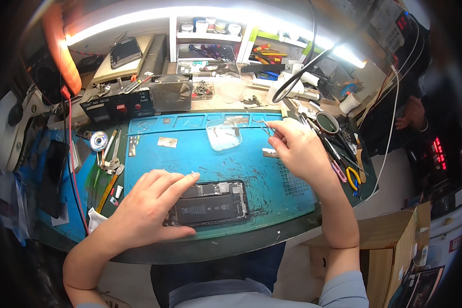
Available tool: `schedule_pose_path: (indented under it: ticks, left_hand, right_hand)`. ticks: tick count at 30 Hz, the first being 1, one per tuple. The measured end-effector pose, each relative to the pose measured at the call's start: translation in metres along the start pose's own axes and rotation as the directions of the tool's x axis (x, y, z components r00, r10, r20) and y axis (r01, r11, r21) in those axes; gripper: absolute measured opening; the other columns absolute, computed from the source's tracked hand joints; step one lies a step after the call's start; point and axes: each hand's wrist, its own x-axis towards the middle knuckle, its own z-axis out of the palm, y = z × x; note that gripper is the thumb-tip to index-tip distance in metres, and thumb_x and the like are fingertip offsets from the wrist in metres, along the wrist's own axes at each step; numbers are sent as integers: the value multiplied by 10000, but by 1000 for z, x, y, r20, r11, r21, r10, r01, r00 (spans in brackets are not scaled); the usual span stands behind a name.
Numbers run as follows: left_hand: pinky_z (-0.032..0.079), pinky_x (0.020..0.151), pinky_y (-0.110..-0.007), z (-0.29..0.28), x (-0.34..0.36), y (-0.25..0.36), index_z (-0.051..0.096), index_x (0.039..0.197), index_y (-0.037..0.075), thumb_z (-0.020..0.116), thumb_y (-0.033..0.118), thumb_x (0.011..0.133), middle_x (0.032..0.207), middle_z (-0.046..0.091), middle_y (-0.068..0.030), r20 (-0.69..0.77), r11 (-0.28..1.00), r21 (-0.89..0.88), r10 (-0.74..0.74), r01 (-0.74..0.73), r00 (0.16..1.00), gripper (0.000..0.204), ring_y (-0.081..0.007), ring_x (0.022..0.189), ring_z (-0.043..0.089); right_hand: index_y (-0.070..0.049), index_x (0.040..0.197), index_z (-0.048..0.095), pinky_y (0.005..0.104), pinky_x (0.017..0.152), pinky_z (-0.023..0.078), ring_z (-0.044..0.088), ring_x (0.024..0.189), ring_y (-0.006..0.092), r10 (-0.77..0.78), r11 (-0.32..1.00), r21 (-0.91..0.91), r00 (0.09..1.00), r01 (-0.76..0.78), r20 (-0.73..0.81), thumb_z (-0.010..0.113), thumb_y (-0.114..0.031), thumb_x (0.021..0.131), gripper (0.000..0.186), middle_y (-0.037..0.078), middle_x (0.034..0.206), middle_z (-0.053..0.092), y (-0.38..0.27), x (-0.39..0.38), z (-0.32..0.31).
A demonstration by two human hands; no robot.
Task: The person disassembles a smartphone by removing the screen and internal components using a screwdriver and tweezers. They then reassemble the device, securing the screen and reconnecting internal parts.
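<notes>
An opened phone [214,206], its battery and inner parts bare, lies on the blue work mat [154,159] near the front edge. My left hand [151,203] spans the phone's left end, with the thumb along its near edge and the fingers at its far edge; that end is hidden under the hand. A tiny pale bit shows by the index fingertip. My right hand [295,143] is raised over the right side of the mat. Between its thumb and fingers are metal tweezers [266,127], tips pointing up and left, beside a clear plastic tray [224,134].
A solder spool [98,140] and several tools stand left of the mat. Yellow-handled pliers [352,177], pink-handled scissors [339,171] and a round magnifier [327,123] lie on the right. Shelves [208,37] rise behind. Another person's hand [413,114] shows at the right.
</notes>
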Motion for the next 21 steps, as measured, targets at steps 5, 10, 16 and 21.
schedule_pose_path:
  ticks: [5,10,16,21]
  left_hand:
    - [444,1097,-467,-10,-1,-8,529,1489,30,941,481,669,1382,616,-142,70,998,-31,-54,57,996,1023,-356,1249,559]
    - [401,1126,-488,-17,-1,-18,524,1485,21,916,583,635,1379,630,-139,-70,998,-9,-59,59,996,1091,-352,1246,568]
    - [409,1113,-509,-6,3,-4,534,1464,13,930,498,693,1353,636,-144,68,999,21,-40,38,997,993,-359,1244,577]
    - [402,1155,-524,-11,9,3,535,1470,27,952,351,711,1382,620,-143,126,999,29,-49,46,991,924,-356,1264,578]
  right_hand:
    - [-44,1132,725,427,778,559,718,861,299,94,993,57,990,-100,101,776,-186,914,265,143,960,735,9,-7,-7]
    - [-66,1051,723,418,757,556,714,846,311,42,995,-91,997,-35,68,789,-225,906,224,115,953,735,14,-18,-6]
    - [-82,1010,722,385,693,546,710,775,257,-14,983,-185,999,23,50,814,-239,875,227,70,844,718,11,-22,-3]
    - [-83,970,720,403,706,569,738,809,279,-9,971,-239,1000,14,20,796,-279,897,222,84,866,746,15,-23,-7]
